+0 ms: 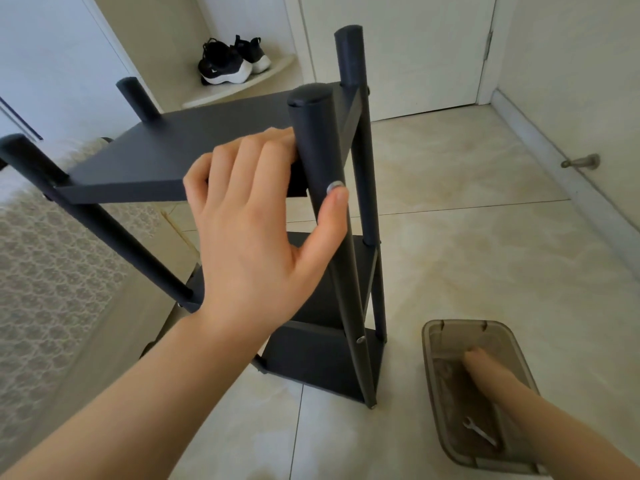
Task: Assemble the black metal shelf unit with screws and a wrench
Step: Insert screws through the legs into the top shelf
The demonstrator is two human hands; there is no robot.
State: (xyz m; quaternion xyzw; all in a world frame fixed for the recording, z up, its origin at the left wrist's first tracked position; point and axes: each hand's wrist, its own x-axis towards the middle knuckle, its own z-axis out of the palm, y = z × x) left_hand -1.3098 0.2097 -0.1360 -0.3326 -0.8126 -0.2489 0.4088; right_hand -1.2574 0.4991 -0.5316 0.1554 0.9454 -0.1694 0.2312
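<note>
The black metal shelf unit stands upright on the tiled floor, with round posts and several flat shelves. My left hand rests on the top shelf's front edge. Its fingers lie over the shelf and its thumb presses beside a silver screw head in the near right post. My right hand reaches into a smoky plastic box on the floor at lower right, blurred; its fingers are hard to make out. A small silver wrench lies in the box near that wrist.
A pair of black and white shoes sits on a low step at the back. A white door and a wall with a doorstop are to the right. A patterned bed cover fills the left side.
</note>
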